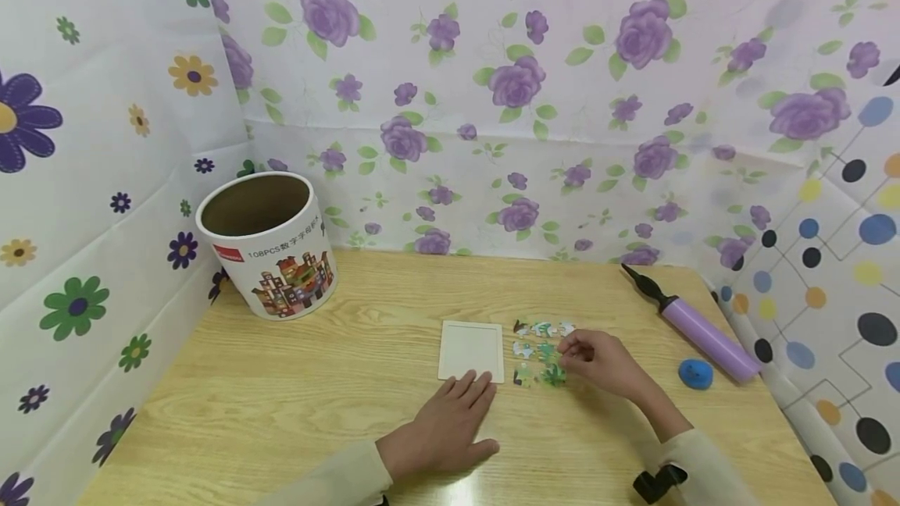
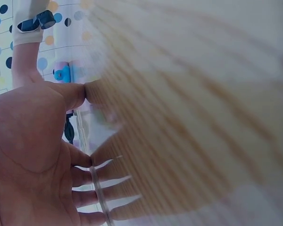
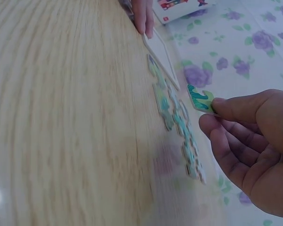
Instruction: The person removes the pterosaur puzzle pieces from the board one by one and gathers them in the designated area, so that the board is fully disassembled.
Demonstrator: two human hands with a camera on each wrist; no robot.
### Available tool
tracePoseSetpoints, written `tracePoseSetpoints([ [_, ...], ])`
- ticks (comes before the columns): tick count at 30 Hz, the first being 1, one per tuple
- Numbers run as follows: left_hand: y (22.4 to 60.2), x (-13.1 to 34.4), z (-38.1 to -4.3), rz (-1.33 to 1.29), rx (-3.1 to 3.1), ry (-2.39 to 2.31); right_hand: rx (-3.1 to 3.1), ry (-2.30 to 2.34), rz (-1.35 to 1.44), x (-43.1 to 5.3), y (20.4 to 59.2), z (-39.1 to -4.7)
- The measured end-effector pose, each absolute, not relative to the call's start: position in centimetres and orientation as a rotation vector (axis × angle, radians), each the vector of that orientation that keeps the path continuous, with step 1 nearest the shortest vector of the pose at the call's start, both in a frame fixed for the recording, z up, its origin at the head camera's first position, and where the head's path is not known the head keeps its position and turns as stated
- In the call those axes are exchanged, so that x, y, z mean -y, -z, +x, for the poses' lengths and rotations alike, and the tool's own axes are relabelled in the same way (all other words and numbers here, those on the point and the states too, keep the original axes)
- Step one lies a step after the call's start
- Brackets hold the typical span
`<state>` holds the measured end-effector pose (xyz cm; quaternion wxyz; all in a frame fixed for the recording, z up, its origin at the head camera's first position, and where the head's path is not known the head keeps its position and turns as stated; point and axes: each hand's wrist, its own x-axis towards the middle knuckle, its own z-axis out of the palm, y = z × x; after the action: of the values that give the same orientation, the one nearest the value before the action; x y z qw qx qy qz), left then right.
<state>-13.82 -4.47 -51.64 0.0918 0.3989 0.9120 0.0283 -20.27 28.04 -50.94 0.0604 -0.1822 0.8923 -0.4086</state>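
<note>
In the head view a pale square puzzle tray [image 1: 469, 350] lies on the table, showing its bare base and raised rim. My left hand [image 1: 453, 428] lies flat with straight fingers, its fingertips on the tray's near edge. In the left wrist view the palm of that left hand [image 2: 33, 155] shows, fingers extended. Just right of the tray, several jigsaw pieces [image 1: 523, 350] are laid out in rows. My right hand [image 1: 598, 361] is over the right side of these rows. Seen from the right wrist, the right hand [image 3: 254, 141] pinches a green puzzle piece [image 3: 199, 98] between thumb and fingers, above the table.
A big white printed bucket [image 1: 274, 248] stands at the back left of the wooden table [image 1: 316, 381]. To the right lie a purple hand pump [image 1: 710, 336] with a black nozzle and a small blue object [image 1: 695, 373]. Patterned cloth [image 1: 457, 100] hangs behind the table and at both sides.
</note>
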Motion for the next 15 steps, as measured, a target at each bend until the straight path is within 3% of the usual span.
tracePoseSetpoints([
  [15,52.2,4.5,-14.0,1.190,-2.719,-0.077,-2.770,1.163,-0.430,-31.5,52.2,-19.5],
])
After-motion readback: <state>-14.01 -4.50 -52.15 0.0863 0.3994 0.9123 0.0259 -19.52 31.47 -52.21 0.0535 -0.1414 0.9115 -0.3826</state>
